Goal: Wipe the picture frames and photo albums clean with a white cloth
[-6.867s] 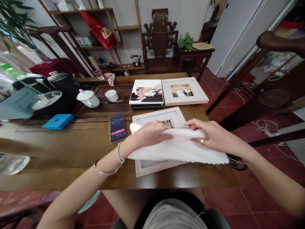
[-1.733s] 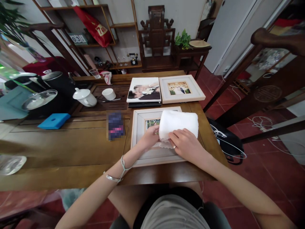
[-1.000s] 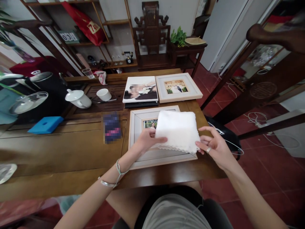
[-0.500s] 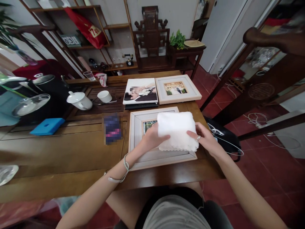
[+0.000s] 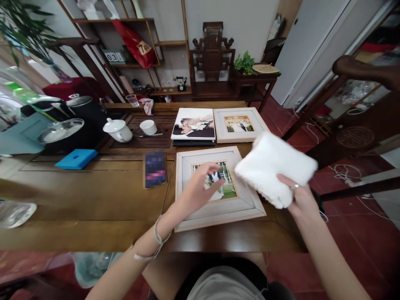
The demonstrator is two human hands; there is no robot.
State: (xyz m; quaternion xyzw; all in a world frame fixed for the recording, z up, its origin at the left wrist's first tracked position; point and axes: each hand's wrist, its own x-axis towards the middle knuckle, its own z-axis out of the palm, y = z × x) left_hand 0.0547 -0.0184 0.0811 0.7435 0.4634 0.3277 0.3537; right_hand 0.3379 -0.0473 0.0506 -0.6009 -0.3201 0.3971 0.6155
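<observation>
The nearest picture frame (image 5: 225, 207) lies flat at the near edge of the wooden table (image 5: 93, 196), its pale border around a small colour photo. The left hand (image 5: 200, 187) is above the frame's middle, over the left part of the photo. Its fingers are loosely spread and curled around nothing, and motion blur hides whether the fingertips touch the glass. The right hand (image 5: 300, 198) is off the frame's right side, past the table edge. Its fingers are closed from below around a folded white cloth (image 5: 275, 166), which is lifted clear of the frame and tilted, only its lower left corner overlapping the frame's upper right corner in the view. Just left of the frame a phone (image 5: 154, 168) lies face up. Beyond the frame's far edge an unframed photo print (image 5: 193, 124) and a second pale frame (image 5: 239, 124) lie side by side. Farther left of those, well apart from the near frame, are a white teapot (image 5: 118, 130), a white cup (image 5: 148, 127) and a blue block (image 5: 76, 159).
</observation>
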